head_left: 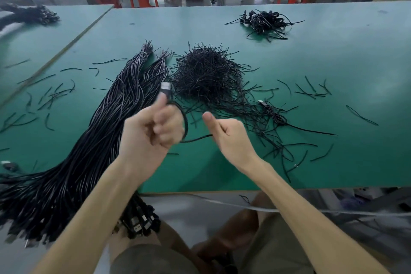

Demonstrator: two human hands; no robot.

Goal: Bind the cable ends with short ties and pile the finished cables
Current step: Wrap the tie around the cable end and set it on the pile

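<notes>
Above the near edge of the green tabletop (333, 62), the left hand (153, 131) is curled into a loose fist around a thin black cable (186, 125), whose silver USB plug (165, 87) sticks up past the blurred thumb toward the far edge. The cable loops out from the right side of that fist and curves down and across to the right hand (229, 135). The right hand's fingers are folded in with the thumb raised; the cable's free stretch meets them at the base of the thumb, but whether they pinch it cannot be told. A long bundle of unbound black cables (93, 140) runs from the near left corner toward the middle of the tabletop, just left of the left hand. A heap of short black ties (206, 73) lies beyond both hands, with loose ties scattered around it. A small pile of finished cables (264, 23) sits near the far edge, well apart from the hands
</notes>
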